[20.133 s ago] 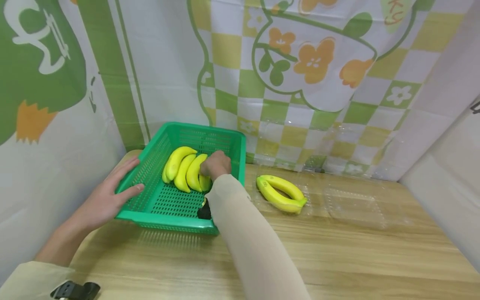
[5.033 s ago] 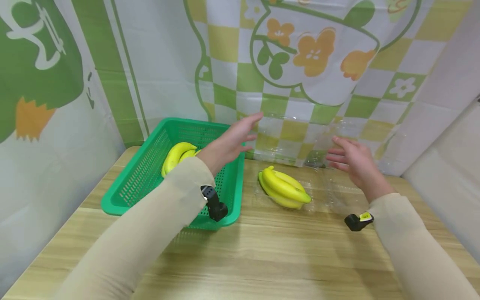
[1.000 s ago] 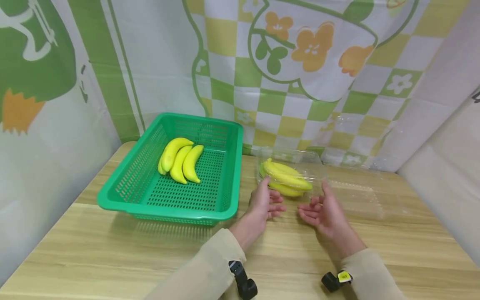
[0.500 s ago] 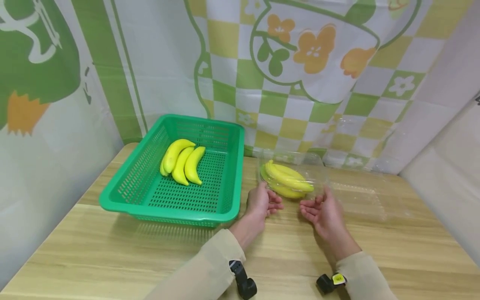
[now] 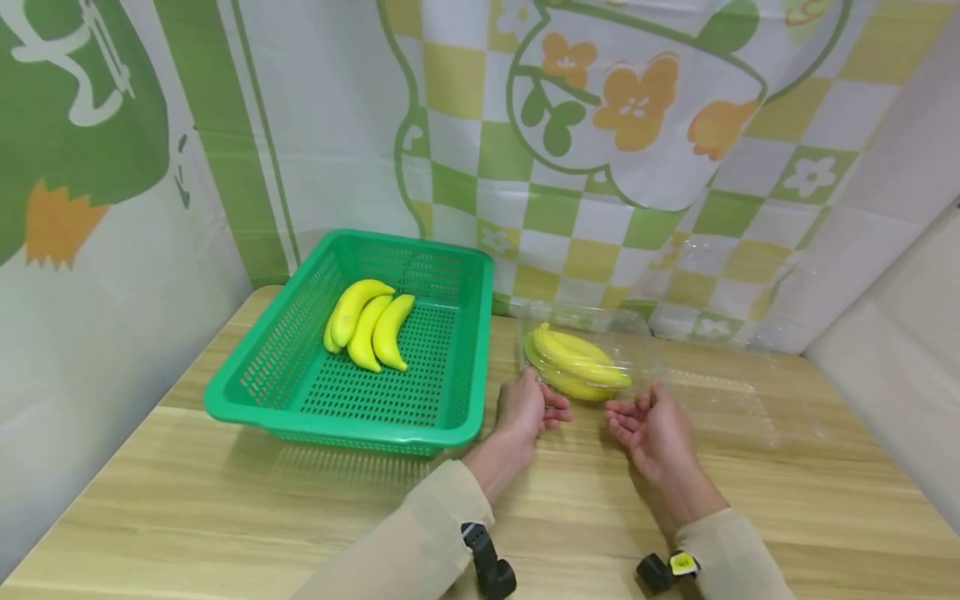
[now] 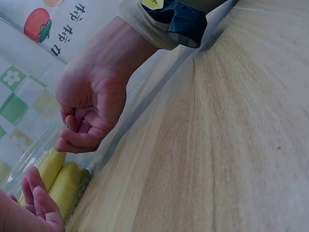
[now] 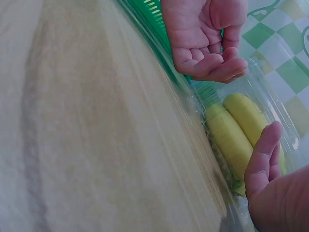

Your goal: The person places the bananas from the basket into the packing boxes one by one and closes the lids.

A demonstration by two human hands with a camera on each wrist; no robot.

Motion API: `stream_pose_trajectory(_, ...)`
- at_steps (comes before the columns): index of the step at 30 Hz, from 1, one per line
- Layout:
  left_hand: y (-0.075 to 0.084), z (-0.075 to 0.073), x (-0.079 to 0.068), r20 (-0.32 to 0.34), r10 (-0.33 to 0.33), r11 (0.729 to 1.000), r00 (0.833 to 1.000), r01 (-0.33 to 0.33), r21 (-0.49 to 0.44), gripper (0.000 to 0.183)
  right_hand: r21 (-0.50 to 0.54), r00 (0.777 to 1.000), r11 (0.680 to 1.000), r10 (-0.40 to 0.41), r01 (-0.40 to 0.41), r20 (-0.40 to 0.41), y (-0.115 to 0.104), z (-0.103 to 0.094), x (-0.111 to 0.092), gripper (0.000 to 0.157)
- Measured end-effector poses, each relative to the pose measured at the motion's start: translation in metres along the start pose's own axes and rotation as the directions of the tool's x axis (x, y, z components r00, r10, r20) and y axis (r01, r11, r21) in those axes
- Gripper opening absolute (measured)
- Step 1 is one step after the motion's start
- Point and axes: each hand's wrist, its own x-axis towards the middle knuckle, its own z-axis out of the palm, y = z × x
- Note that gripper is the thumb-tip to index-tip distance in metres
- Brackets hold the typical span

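Note:
In the head view, a clear plastic box [image 5: 585, 312] holds several yellow bananas [image 5: 577, 358], its lid down over them. My left hand [image 5: 522, 408] is at the box's front left corner, thumb side at the edge, its relaxed fingers reaching toward the middle. My right hand [image 5: 656, 433] mirrors it at the front right corner. Neither hand's fingers wrap round the box. The right wrist view shows two bananas [image 7: 229, 140] through the clear wall, between the hands. In the left wrist view, the right hand [image 6: 96, 106] has loosely bent fingers beside the box; its thumb is mostly hidden.
A green slotted basket [image 5: 345, 425] stands on the left of the wooden table [image 5: 577, 517], with several bananas [image 5: 367, 325] inside. Another clear plastic box [image 5: 727, 400] lies to the right. A patterned cloth [image 5: 465, 150] hangs behind the table.
A banana has left the basket, and one more lies in the plastic box. The raised lid has come down over the bananas. Both hands moved to the box's front corners and barely shift lately.

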Motion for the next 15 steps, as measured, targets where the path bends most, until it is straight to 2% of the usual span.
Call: stream_pose_trajectory(15,0.0009,0.0000,-0.0023,0.004,-0.003,1.000,1.000,0.003,0.006,0.037,-0.015,0.999,1.000,0.021,-0.020,0.037,-0.0019,-0.0045,0.0012,0.051)
